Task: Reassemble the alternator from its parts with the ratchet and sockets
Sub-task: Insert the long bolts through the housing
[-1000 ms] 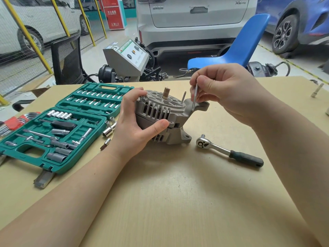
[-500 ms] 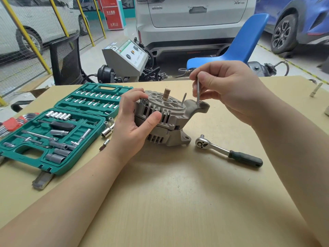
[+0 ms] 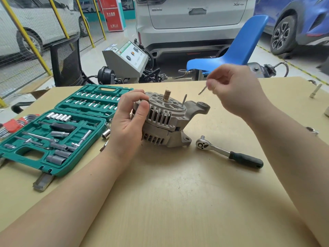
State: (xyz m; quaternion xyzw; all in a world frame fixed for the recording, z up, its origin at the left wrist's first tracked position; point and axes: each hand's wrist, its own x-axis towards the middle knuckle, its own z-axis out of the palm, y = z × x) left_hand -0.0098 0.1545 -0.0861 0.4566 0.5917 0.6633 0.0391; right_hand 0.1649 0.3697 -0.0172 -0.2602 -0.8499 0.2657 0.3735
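We are pinching a long thin bolt (image 3: 202, 90) between thumb and curled fingertips of our right hand (image 3: 236, 90), holding it tilted in the air at about two o'clock from the alternator (image 3: 167, 120), apart from the housing. Our left hand (image 3: 130, 122) is gripping the alternator's nine o'clock side, thumb on the finned wall and fingers curled over the top rim, steadying it on the table (image 3: 178, 193). The alternator is standing near the table's middle with its brass-coloured shaft (image 3: 167, 95) pointing up. One bolt (image 3: 183, 100) is already standing in the top face at about two o'clock of the shaft.

We judge that we are fitting the through bolts that clamp the two housing halves together. The next move is calling for lining the held bolt up over a free hole, dropping it in straight and starting the thread by finger before any tool is used.

The ratchet (image 3: 229, 154) is lying at four o'clock of the alternator, near it, with no socket visible on its head. The open green socket case (image 3: 53, 132) is sitting at nine o'clock, with loose sockets (image 3: 106, 133) between it and our left hand.

We are seeing white characters on a red sign (image 3: 112, 14) and a badge on the white car (image 3: 195, 16), both too small to read reliably.
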